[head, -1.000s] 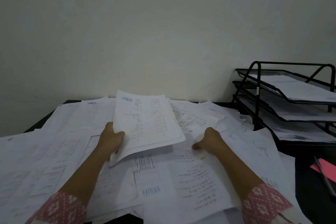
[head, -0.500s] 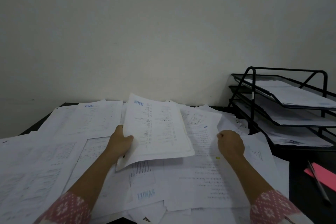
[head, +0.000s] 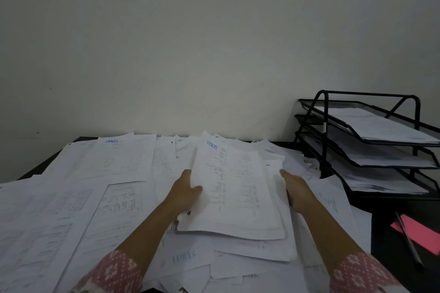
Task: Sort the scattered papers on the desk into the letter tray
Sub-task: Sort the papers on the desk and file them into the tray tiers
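White papers (head: 71, 197) cover most of the bench (head: 381, 245), so we judge the sorting far from done: each of the tray's (head: 369, 94) three tiers holds some paper, yet loose sheets lie everywhere. Our left hand (head: 184, 191) has its grip clamped on a stack (head: 238, 192) raised over the pile's middle. Our right hand (head: 296, 191) meets the stack's right edge, fingers hidden, so we cannot tell its grip. The way rightward to the tray looks open; a pen (head: 408, 238) and a note (head: 423, 233) lie near the bench edge.

You can read blue "LUNAS" heading the held stack (head: 233, 185), inverted on a far-left sheet (head: 123, 157), and blurred on a near sheet (head: 184, 256).
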`<action>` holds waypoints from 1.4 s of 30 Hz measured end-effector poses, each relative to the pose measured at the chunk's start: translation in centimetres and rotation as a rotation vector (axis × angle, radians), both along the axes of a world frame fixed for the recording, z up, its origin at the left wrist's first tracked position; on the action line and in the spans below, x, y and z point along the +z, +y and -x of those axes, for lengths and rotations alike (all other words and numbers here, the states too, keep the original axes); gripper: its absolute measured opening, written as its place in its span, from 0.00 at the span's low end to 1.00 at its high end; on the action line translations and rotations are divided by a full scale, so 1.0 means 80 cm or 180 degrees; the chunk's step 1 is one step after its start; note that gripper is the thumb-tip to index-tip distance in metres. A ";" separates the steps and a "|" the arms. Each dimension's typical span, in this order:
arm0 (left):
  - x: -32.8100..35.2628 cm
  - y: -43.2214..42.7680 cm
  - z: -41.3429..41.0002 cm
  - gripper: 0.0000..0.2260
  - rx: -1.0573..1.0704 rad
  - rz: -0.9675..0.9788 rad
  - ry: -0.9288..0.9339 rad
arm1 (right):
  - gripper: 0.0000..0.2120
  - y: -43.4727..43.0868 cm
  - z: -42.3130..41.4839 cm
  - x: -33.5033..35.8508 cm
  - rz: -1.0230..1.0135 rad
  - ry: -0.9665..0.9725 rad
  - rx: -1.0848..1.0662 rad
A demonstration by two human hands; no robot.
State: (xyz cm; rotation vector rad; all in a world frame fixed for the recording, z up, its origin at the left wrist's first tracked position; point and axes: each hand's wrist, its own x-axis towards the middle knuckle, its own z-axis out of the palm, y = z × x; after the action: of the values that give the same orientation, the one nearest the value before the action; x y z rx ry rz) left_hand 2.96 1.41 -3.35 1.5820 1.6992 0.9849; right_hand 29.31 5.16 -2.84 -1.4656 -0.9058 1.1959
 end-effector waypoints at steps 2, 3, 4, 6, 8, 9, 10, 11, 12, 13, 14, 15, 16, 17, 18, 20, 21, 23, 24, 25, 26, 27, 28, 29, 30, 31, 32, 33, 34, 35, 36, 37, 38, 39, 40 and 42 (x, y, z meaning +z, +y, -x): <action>-0.003 0.001 -0.007 0.18 -0.0093 0.0024 0.0077 | 0.14 -0.001 0.002 0.001 0.0115 -0.0117 0.0361; -0.004 0.001 -0.010 0.18 -0.0138 0.0023 0.0125 | 0.18 -0.003 0.002 0.001 0.0160 -0.0277 0.0548; -0.005 0.002 -0.014 0.18 -0.0187 0.0029 0.0186 | 0.21 -0.005 0.002 0.001 0.0224 -0.0411 0.0740; -0.007 0.002 -0.018 0.19 -0.0283 0.0038 0.0331 | 0.26 -0.010 0.004 0.001 0.0276 -0.0656 0.0996; -0.007 0.003 -0.021 0.19 -0.0357 0.0036 0.0442 | 0.28 -0.010 0.005 0.002 0.0167 -0.1015 0.1015; -0.007 0.004 -0.022 0.18 -0.0369 0.0014 0.0484 | 0.28 -0.008 0.005 0.002 0.0027 -0.1190 0.0917; -0.006 0.004 -0.022 0.16 -0.0360 -0.0008 0.0522 | 0.27 -0.009 0.005 0.005 -0.0175 -0.1262 0.0796; -0.006 0.005 -0.022 0.15 -0.0331 -0.0042 0.0560 | 0.25 -0.005 0.003 0.004 -0.0351 -0.1163 0.0648; -0.007 0.007 -0.022 0.13 -0.0300 -0.0079 0.0603 | 0.23 -0.004 0.001 0.005 -0.0456 -0.0937 0.0530; -0.007 0.009 -0.021 0.13 -0.0267 -0.0104 0.0641 | 0.21 -0.002 -0.002 0.005 -0.0474 -0.0701 0.0465; -0.007 0.010 -0.021 0.12 -0.0242 -0.0106 0.0654 | 0.18 -0.003 -0.003 0.006 -0.0437 -0.0499 0.0477; -0.007 0.012 -0.020 0.12 -0.0244 -0.0091 0.0661 | 0.16 -0.003 -0.003 0.006 -0.0345 -0.0435 0.0557; -0.008 0.013 -0.021 0.12 -0.0260 -0.0074 0.0663 | 0.16 -0.005 -0.003 0.004 -0.0253 -0.0506 0.0671; -0.008 0.014 -0.022 0.12 -0.0268 -0.0062 0.0669 | 0.18 -0.004 -0.003 0.001 -0.0180 -0.0685 0.0755; -0.009 0.015 -0.023 0.13 -0.0258 -0.0048 0.0672 | 0.20 -0.003 -0.002 -0.001 -0.0158 -0.0852 0.0763; -0.008 0.016 -0.025 0.15 -0.0187 -0.0045 0.0648 | 0.22 -0.003 0.000 0.001 -0.0296 -0.0889 0.0669; -0.006 0.017 -0.027 0.16 -0.0144 -0.0066 0.0593 | 0.22 -0.003 -0.001 0.002 -0.0387 -0.0784 0.0625; 0.002 0.017 -0.030 0.17 -0.0076 -0.0071 0.0265 | 0.23 0.000 -0.005 0.009 -0.0531 -0.0515 0.0580; 0.007 0.018 -0.031 0.18 -0.0048 -0.0038 0.0002 | 0.23 0.003 -0.008 0.013 -0.0596 -0.0403 0.0607; 0.013 0.019 -0.031 0.19 -0.0023 0.0016 -0.0269 | 0.23 0.004 -0.010 0.018 -0.0648 -0.0313 0.0667; 0.018 0.021 -0.031 0.20 -0.0017 0.0086 -0.0527 | 0.23 0.005 -0.012 0.024 -0.0685 -0.0255 0.0713; 0.021 0.023 -0.029 0.21 -0.0038 0.0158 -0.0794 | 0.22 0.005 -0.011 0.030 -0.0712 -0.0217 0.0762; 0.023 0.026 -0.027 0.21 -0.0100 0.0236 -0.1057 | 0.21 0.006 -0.010 0.036 -0.0739 -0.0198 0.0776; 0.025 0.029 -0.026 0.20 -0.0171 0.0286 -0.1270 | 0.20 0.009 -0.009 0.041 -0.0768 -0.0178 0.0760; 0.026 0.031 -0.025 0.18 -0.0213 0.0275 -0.1409 | 0.19 0.011 -0.009 0.045 -0.0790 -0.0167 0.0709; 0.028 0.032 -0.025 0.17 -0.0203 0.0193 -0.1469 | 0.18 0.013 -0.008 0.049 -0.0817 -0.0136 0.0666; 0.029 0.034 -0.025 0.17 -0.0133 0.0071 -0.1483 | 0.17 0.016 -0.009 0.051 -0.0835 -0.0073 0.0626; 0.032 0.036 -0.026 0.17 -0.0040 -0.0065 -0.1471 | 0.16 0.018 -0.008 0.053 -0.0845 0.0038 0.0620; 0.035 0.037 -0.027 0.16 0.0048 -0.0203 -0.1454 | 0.16 0.017 -0.006 0.055 -0.0838 0.0132 0.0620; 0.039 0.037 -0.028 0.15 0.0107 -0.0328 -0.1457 | 0.17 0.016 -0.004 0.057 -0.0838 0.0143 0.0627; 0.043 0.037 -0.030 0.13 0.0150 -0.0438 -0.1488 | 0.18 0.016 -0.002 0.059 -0.0863 0.0040 0.0622; 0.047 0.037 -0.030 0.12 0.0182 -0.0533 -0.1531 | 0.18 0.015 0.001 0.061 -0.0924 -0.0082 0.0627; 0.051 0.037 -0.030 0.12 0.0198 -0.0627 -0.1564 | 0.19 0.015 0.003 0.062 -0.0997 -0.0167 0.0626; 0.055 0.037 -0.031 0.12 0.0199 -0.0721 -0.1583 | 0.19 0.014 0.005 0.064 -0.1072 -0.0215 0.0605; 0.059 0.036 -0.031 0.13 0.0186 -0.0811 -0.1603 | 0.18 0.013 0.007 0.066 -0.1153 -0.0255 0.0563; 0.067 0.035 -0.031 0.14 0.0126 -0.0959 -0.1663 | 0.17 0.012 0.009 0.073 -0.1343 -0.0251 0.0494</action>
State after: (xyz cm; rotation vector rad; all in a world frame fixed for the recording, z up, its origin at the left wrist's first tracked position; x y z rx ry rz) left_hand 5.48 4.23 2.04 1.3078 1.2647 1.5719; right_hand 28.58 6.08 3.03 -1.1225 -1.2590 0.9848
